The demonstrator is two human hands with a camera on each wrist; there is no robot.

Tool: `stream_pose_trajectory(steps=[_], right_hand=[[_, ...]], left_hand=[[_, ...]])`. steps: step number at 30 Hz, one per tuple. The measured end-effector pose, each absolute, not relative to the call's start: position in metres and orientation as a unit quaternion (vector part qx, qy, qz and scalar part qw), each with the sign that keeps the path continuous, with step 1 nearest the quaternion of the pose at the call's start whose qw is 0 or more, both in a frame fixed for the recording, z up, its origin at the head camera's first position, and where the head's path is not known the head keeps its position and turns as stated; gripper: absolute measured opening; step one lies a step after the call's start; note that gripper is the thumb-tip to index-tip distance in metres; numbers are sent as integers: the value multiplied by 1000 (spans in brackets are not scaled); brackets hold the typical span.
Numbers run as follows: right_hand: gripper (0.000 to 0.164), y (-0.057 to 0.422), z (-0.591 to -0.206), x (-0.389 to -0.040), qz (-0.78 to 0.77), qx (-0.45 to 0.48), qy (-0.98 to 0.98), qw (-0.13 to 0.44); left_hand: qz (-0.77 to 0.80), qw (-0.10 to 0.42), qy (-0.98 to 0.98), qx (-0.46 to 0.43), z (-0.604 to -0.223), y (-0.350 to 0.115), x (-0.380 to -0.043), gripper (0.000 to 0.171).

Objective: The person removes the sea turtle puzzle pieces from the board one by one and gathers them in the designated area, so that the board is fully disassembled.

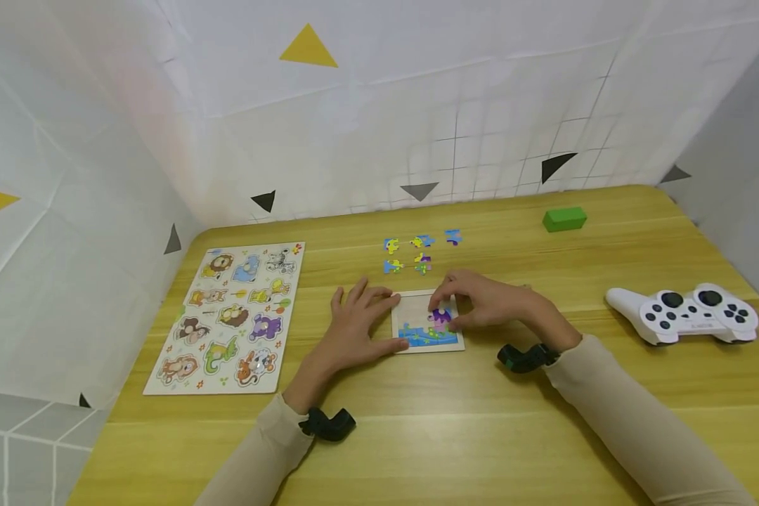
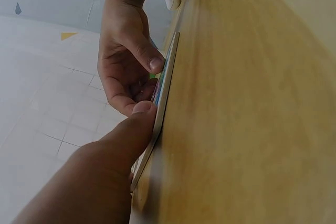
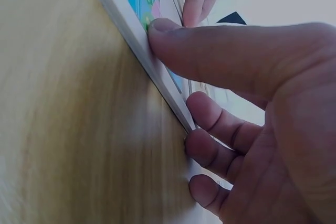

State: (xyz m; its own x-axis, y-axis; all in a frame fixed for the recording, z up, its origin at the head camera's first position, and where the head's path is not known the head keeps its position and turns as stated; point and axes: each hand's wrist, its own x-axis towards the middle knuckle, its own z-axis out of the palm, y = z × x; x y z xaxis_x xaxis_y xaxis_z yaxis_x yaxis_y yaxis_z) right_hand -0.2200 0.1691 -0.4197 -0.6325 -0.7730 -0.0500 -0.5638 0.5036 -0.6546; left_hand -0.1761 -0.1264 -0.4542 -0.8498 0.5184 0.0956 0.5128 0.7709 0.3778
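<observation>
A small jigsaw board (image 1: 411, 306) with a pale rim lies in front of me. Blue pieces (image 1: 417, 337) fill its lower part, and a purple and pink puzzle piece (image 1: 441, 320) sits at its right side. My right hand (image 1: 481, 299) is over the right edge, thumb and forefinger pinching about the purple piece; in the right wrist view its thumb (image 3: 173, 40) is over the picture and rim. My left hand (image 1: 357, 327) rests along the left edge, fingers spread, its thumb (image 2: 139, 121) pressing the near rim.
Several loose puzzle pieces (image 1: 422, 241) lie behind the board. To the left is a large animal puzzle board (image 1: 224, 323). A green block (image 1: 564, 219) stands at the back right, and a white game controller (image 1: 686, 313) lies at the right. A cloth wall (image 1: 354, 154) borders the table.
</observation>
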Motion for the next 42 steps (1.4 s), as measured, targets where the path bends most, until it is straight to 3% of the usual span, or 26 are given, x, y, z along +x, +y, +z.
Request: stream_pose_trajectory(steps=[22, 42], right_hand=[[32, 167, -418, -221, -341, -380, 834, 209], [39, 166, -415, -220, -316, -382, 849, 182]], left_hand=[[206, 6, 939, 277, -454, -127, -176, 80], [202, 7, 940, 276, -455, -127, -177, 80]])
